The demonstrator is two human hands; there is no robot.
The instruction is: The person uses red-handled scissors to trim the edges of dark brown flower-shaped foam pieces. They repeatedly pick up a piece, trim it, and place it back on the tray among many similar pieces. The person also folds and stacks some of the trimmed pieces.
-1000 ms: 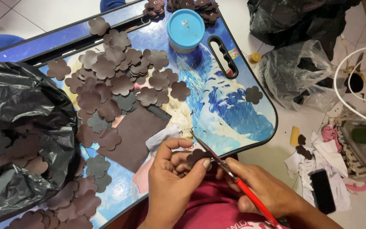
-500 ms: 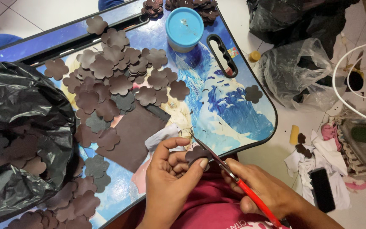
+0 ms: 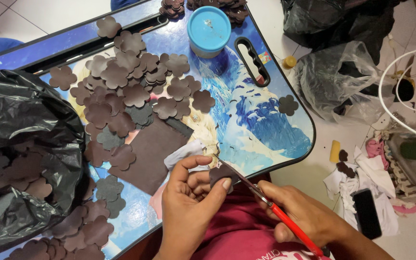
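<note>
My left hand (image 3: pixel 188 202) pinches a small brown foam piece (image 3: pixel 220 174) between thumb and fingers, just off the near edge of the lap table (image 3: pixel 266 130). My right hand (image 3: pixel 304 216) grips red-handled scissors (image 3: pixel 270 204), whose blades meet the brown piece. A heap of brown flower-shaped cutouts (image 3: pixel 126 91) covers the table's middle, and a dark brown foam sheet (image 3: pixel 148 154) lies just beyond my left hand.
A round blue lidded tub (image 3: pixel 209 30) stands at the table's far side beside a handle slot (image 3: pixel 252 60). A black plastic bag (image 3: pixel 20 159) holding more cutouts fills the left. Plastic bags, a white cable, cloth scraps and a dark phone (image 3: pixel 367 213) lie on the floor at right.
The scissors and the brown piece have shifted slightly, with the piece turning a little in my left fingers. Everything on the table stays put.
</note>
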